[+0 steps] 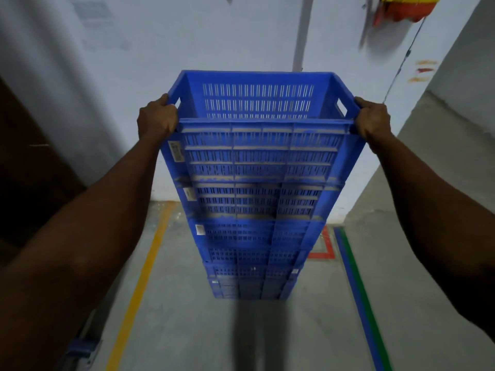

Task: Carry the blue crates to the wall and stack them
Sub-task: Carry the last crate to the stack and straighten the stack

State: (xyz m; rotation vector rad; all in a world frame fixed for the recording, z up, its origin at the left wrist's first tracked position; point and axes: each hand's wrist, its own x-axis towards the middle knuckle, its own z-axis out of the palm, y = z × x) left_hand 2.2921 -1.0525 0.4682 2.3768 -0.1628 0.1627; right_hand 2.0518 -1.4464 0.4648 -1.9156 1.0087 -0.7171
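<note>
A tall stack of several blue slotted crates stands on the grey floor close to the white wall. The top blue crate sits at chest height, empty inside, with dust on its ribs. My left hand grips its left handle rim, fingers curled over the edge. My right hand grips the right handle rim the same way. Whether the top crate rests fully on the one below, I cannot tell.
A yellow floor line runs on the left, blue and green lines on the right, a red corner mark beside the stack. A dark brown door or panel stands left. A wall corner juts out right. Orange-yellow gear hangs above.
</note>
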